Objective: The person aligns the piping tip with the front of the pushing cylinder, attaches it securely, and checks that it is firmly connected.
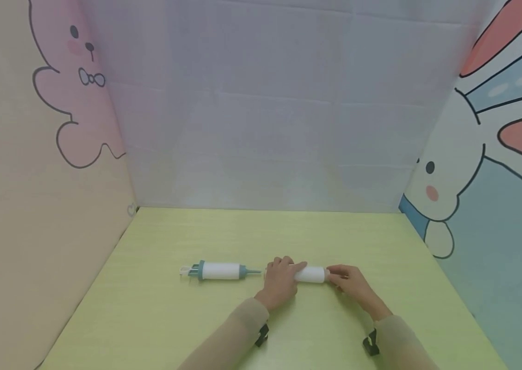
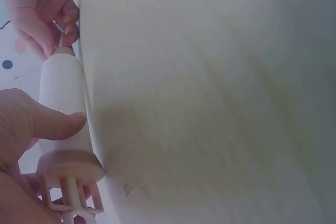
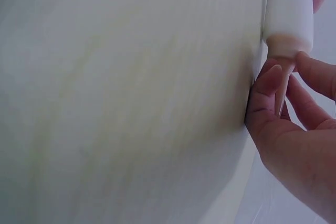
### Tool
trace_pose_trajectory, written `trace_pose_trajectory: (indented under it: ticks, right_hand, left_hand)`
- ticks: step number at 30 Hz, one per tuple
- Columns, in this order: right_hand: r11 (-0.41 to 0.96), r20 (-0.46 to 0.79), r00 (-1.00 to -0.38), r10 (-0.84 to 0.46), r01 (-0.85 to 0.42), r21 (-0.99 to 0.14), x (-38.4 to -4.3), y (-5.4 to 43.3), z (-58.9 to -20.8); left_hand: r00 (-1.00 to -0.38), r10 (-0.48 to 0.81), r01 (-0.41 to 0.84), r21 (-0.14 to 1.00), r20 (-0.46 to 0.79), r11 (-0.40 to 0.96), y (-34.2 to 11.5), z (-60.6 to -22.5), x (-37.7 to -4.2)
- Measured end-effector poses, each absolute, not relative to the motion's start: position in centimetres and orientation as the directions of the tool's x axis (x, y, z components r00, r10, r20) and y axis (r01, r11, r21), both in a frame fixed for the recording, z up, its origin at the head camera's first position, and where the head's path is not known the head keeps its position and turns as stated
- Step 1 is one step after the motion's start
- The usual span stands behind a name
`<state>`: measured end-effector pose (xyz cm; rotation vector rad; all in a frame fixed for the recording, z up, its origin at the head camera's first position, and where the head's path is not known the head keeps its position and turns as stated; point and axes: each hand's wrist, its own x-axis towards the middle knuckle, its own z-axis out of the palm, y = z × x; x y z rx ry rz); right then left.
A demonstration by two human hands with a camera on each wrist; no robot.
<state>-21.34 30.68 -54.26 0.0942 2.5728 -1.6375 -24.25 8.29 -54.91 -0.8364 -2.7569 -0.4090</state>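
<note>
A white-barrelled, syringe-like tube [image 1: 311, 275] with pinkish-beige ends lies crosswise at the middle of the table. My left hand [image 1: 281, 282] grips its barrel, the thumb laid across the white surface in the left wrist view. Below that thumb are a beige collar [image 2: 71, 165] and an open-framed handle, partly hidden by the fingers. My right hand [image 1: 353, 285] holds the other end, thumb and fingers around the thin beige nozzle [image 3: 282, 85] just past the end cap [image 3: 286, 44]. Left of my left hand lies a similar tube with teal ends [image 1: 221, 271], its nozzle pointing right.
The pale yellow-green table [image 1: 173, 329] spans the work area. A plain whitish sheet [image 1: 265, 113] hangs behind it. Printed panels stand at both sides, with a pink bear [image 1: 80, 103] on the left and a white rabbit [image 1: 446, 169] on the right.
</note>
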Motion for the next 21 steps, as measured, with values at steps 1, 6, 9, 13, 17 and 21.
trace_pose_trajectory:
  ticks: [1,6,9,13,17,21]
  right_hand:
    - [0.424,-0.111,-0.994,0.000,0.101,-0.900,-21.34,30.70,-54.27]
    - [0.427,-0.121,-0.993,0.003,0.111,-0.897,-21.40,30.76,-54.34]
    - [0.432,-0.126,-0.992,0.007,0.117,-0.894,-21.50,30.73,-54.33]
    - [0.440,-0.120,-0.993,-0.002,0.107,-0.892,-21.58,30.77,-54.43]
    - [0.442,-0.118,-0.993,-0.002,0.105,-0.891,-21.59,30.82,-54.55]
    - [0.442,-0.122,-0.993,-0.003,0.108,-0.890,-21.51,30.82,-54.54]
  left_hand:
    - [-0.811,0.504,0.568,0.195,0.296,0.800,8.32,-54.95,-24.27]
    - [-0.822,0.495,0.553,0.191,0.280,0.811,8.46,-55.01,-24.33]
    - [-0.827,0.492,0.548,0.192,0.274,0.814,8.48,-54.90,-24.35]
    - [-0.827,0.492,0.548,0.191,0.272,0.815,8.43,-54.76,-24.33]
    - [-0.824,0.494,0.552,0.195,0.278,0.811,8.36,-54.77,-24.30]
    - [-0.817,0.498,0.560,0.195,0.290,0.805,8.36,-54.91,-24.33]
